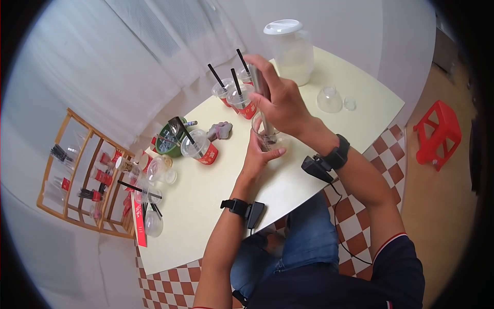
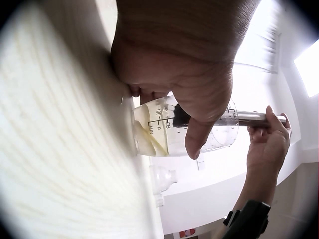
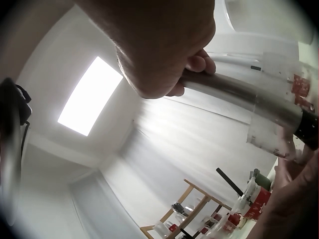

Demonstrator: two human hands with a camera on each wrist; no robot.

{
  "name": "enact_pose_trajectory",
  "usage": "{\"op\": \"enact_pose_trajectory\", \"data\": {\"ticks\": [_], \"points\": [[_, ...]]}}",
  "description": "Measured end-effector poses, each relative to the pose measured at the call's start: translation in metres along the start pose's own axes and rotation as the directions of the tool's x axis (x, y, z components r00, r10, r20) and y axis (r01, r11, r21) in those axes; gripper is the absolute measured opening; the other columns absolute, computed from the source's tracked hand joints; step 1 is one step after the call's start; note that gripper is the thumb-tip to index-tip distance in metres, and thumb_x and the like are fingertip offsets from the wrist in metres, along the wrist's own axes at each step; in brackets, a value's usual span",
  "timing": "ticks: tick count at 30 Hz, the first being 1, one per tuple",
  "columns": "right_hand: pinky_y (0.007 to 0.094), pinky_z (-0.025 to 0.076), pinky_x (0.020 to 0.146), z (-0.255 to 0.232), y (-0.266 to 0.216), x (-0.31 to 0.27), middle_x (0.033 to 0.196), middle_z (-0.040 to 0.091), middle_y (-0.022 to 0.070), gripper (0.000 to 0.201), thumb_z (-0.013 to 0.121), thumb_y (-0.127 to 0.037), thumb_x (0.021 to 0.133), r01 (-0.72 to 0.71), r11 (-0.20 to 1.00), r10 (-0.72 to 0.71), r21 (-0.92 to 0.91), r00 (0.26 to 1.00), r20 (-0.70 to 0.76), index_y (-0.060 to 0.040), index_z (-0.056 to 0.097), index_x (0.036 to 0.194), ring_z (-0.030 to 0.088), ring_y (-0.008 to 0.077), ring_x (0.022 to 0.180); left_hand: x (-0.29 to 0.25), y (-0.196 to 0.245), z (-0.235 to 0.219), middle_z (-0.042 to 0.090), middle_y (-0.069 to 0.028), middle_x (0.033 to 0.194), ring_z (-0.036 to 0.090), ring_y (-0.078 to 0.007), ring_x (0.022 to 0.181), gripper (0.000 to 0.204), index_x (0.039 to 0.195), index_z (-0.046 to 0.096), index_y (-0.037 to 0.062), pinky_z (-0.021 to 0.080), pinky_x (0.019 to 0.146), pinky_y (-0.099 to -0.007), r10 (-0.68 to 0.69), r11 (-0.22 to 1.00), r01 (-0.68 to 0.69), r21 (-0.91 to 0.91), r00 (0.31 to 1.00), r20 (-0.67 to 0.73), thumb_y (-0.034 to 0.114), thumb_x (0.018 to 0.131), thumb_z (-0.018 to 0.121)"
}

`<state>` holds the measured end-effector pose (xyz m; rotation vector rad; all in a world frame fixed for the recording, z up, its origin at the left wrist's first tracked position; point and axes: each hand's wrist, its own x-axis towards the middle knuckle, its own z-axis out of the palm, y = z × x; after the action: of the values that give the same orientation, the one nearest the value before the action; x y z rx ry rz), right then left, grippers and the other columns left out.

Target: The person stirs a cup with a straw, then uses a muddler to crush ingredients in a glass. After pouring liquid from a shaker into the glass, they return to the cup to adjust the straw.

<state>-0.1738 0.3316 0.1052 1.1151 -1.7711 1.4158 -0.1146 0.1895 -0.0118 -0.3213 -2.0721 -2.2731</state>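
Pale curtains (image 1: 108,67) hang behind the cream table (image 1: 180,221), with a checked floor (image 1: 355,221) below. If the left hand (image 1: 256,157) loosened, a sideways push on the metal rod (image 3: 234,94) could tip the clear cup (image 2: 219,139); too hard a press might splash its liquid or crack the wall. The cup lies within the left hand's grip, thumb and fingers wrapped round its side, low over the table; its base seems to rest there, though the view is poor. The right hand (image 1: 284,103), above, clasps the rod, whose dark end (image 2: 180,117) is inside the cup near a yellow piece (image 2: 158,144).
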Motion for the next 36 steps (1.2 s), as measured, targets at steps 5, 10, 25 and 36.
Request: {"op": "enact_pose_trajectory", "data": {"ticks": [5,10,25,36], "points": [[0.0479,0.049,0.061,-0.005,-0.011,0.009,0.075,0.060,0.0160,0.077,0.072,0.000,0.086,0.073,0.997,-0.073,0.030,0.997,-0.020,-0.0179,0.036,0.151,0.064,0.0372,0.067,0.003,-0.006,-0.002,0.047,-0.0180,0.149,0.052,-0.0284,0.134,0.123,0.165,0.012,0.0070,0.041,0.115,-0.0407,0.085,0.996,-0.085,0.033,0.996,-0.004,0.007,0.072,0.092],[0.0495,0.052,0.065,0.006,-0.002,0.001,0.083,0.065,0.0185,0.081,0.072,-0.001,0.086,0.058,0.998,-0.057,-0.016,0.998,0.027,-0.0172,0.033,0.155,0.066,0.0406,0.073,0.000,0.000,0.000,0.044,-0.0202,0.151,0.050,-0.0291,0.136,0.124,0.165,0.012,0.0075,0.042,0.114,-0.0410,0.053,0.999,-0.053,-0.005,0.999,-0.005,0.008,0.071,0.093],[0.0507,0.056,0.066,0.028,0.029,-0.019,0.106,0.070,0.0194,0.075,0.072,-0.003,0.087,0.072,0.997,-0.071,-0.033,0.997,0.014,-0.0168,0.036,0.152,0.069,0.0434,0.077,0.003,-0.005,-0.005,0.053,-0.0151,0.144,0.057,-0.0228,0.123,0.124,0.165,0.013,0.0108,0.048,0.103,-0.0360,0.035,0.999,-0.035,0.005,0.999,-0.002,0.008,0.071,0.094],[0.0450,0.054,0.067,0.008,0.018,-0.022,0.088,0.066,0.0186,0.080,0.073,-0.001,0.087,-0.017,1.000,0.017,0.008,0.999,-0.042,-0.0152,0.034,0.156,0.068,0.0367,0.074,0.002,-0.006,-0.006,0.047,-0.0213,0.150,0.054,-0.0284,0.133,0.126,0.165,0.008,0.0064,0.046,0.111,-0.0397,0.000,1.000,0.000,0.001,1.000,-0.008,0.009,0.072,0.092]]}}
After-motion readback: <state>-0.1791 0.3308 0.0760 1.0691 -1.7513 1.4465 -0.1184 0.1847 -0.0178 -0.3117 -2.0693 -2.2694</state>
